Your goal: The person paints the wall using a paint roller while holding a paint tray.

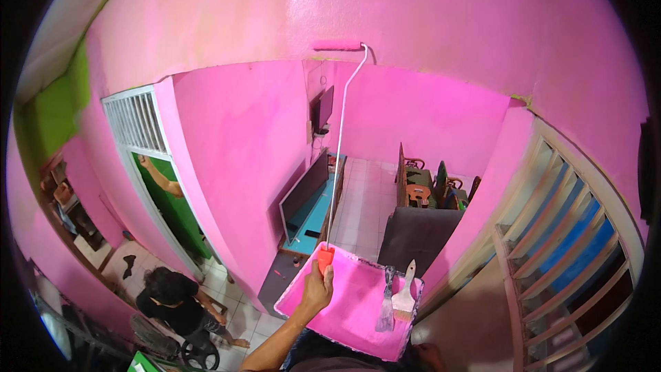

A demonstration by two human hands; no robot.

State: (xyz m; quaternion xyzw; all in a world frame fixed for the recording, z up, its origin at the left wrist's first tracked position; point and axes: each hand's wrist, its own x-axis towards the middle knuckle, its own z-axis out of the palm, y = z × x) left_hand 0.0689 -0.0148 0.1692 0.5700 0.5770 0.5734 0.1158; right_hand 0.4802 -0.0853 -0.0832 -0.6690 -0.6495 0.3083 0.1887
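Observation:
My left hand [318, 288] is closed around the orange handle [325, 258] of a paint roller, over a tray. The long white rod [341, 129] reaches up to the pink roller sleeve [338, 45], which is at the pink wall above an opening's edge. Below the hand, the paint tray [351, 299] is coated in pink paint. On its right side lie a paint-smeared scraper [386, 305] and a flat paintbrush [404, 297] with a pale handle. What looks like my right hand [429, 356] is dim at the bottom edge, right of the tray; its grip is unclear.
A person in a black shirt [170, 302] is at the lower left, and another person's arm [160, 178] shows in a doorway. A large flat screen [304, 199] stands on a blue-topped cabinet. Wooden chairs [415, 181] are beyond, a slatted wooden frame [568, 248] at right.

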